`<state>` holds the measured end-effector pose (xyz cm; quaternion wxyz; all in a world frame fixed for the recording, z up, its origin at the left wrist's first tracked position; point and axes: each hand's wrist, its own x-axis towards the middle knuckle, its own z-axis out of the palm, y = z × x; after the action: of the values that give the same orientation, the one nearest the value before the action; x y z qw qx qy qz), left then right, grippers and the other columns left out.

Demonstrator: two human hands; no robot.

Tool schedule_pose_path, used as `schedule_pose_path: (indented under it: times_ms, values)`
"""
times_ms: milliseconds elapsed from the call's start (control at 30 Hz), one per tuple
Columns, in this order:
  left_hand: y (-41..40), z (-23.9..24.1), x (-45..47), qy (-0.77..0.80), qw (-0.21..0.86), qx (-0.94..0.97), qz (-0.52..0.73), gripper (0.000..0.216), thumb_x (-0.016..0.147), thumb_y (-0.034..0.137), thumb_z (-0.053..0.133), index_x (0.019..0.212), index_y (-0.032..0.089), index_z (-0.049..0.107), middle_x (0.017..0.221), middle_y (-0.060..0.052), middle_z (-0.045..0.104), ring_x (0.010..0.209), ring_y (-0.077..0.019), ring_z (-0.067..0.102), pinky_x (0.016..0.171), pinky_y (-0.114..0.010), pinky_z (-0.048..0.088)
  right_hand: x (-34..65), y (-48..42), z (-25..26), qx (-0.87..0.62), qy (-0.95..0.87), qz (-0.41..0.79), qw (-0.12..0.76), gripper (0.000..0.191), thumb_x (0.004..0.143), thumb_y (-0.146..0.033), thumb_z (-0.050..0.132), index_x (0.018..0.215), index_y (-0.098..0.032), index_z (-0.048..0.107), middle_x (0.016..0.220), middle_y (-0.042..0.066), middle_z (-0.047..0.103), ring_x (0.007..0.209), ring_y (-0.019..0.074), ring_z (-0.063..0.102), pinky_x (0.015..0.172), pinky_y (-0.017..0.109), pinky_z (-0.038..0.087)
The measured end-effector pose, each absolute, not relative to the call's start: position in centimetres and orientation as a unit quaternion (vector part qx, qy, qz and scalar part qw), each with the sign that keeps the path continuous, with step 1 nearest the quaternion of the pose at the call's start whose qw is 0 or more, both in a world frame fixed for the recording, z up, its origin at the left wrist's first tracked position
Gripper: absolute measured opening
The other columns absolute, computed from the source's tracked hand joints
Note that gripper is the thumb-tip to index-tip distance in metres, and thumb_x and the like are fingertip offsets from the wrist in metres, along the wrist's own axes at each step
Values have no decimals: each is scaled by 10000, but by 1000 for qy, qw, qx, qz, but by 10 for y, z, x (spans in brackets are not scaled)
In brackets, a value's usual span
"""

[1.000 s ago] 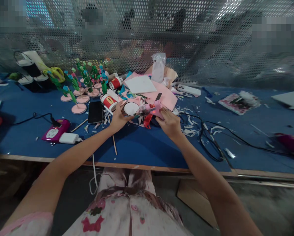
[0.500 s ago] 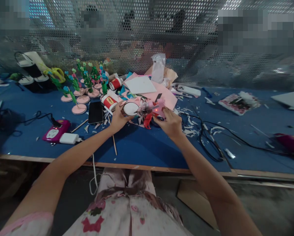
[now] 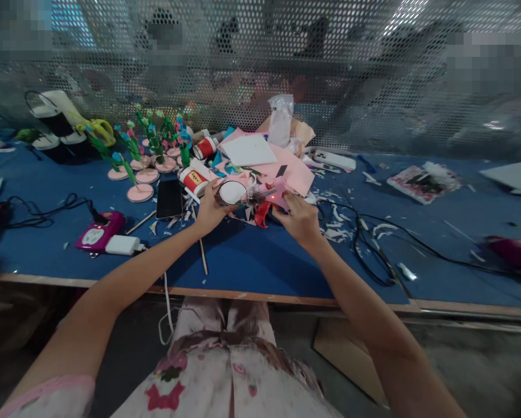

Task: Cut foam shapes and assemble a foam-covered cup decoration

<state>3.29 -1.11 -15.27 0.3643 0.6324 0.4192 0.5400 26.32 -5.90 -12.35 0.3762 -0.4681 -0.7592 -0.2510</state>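
Observation:
My left hand [image 3: 211, 209] is closed on the edge of a round white disc [image 3: 233, 192] with a dark rim, holding it tilted over the table. In my right hand [image 3: 299, 216] is a pink hot glue gun [image 3: 278, 190] with a red trigger [image 3: 262, 214] and a small lit red light. Its nozzle end points left, close to the disc's right edge; whether it touches cannot be made out. Scraps and pink sheets [image 3: 293, 168] lie behind both hands. A red-and-white container [image 3: 194, 180] stands tilted beside my left hand.
Several craft flowers on pink round bases [image 3: 140, 193] stand at the back left, near a black phone [image 3: 169, 198]. A purple power socket [image 3: 101, 232] lies at left, a wooden stick [image 3: 202, 255] in front. Black cable [image 3: 359, 249] loops at right. Behind rises a perforated metal screen [image 3: 243, 75].
My right hand has shifted slightly left with the glue gun, bringing its nozzle nearer the disc. My left hand stays almost still. At far left, the red-handled tool and black cable have moved a little.

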Motion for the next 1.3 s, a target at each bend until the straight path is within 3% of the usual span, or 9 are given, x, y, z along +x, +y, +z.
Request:
schedule_pose_path:
  times_ms: [267,700,1300]
  values:
    - [-14,-148,34,421,367,632,537,914,533,301,826,1290,203,324,1320,-169,507,1108,-284,584,901,-470,528,266,-58,-125,-473,-763,-238,371,247,800,-186,552,1022,-135,648,961,137,713,878,235,681,755,339,558]
    - [-15,-144,33,439,351,628,538,861,524,266,815,1242,175,349,1324,-188,503,1166,-310,548,910,-469,527,270,-57,-122,-481,-764,-228,365,230,805,-170,520,994,-147,649,988,132,712,871,238,684,738,342,553]
    - [-14,-147,33,443,323,640,539,883,524,362,830,1244,171,354,1305,-197,526,1141,-307,569,893,-472,537,276,-56,-117,-476,-753,-238,388,208,812,-160,510,949,-117,661,937,138,720,853,225,688,722,311,543]
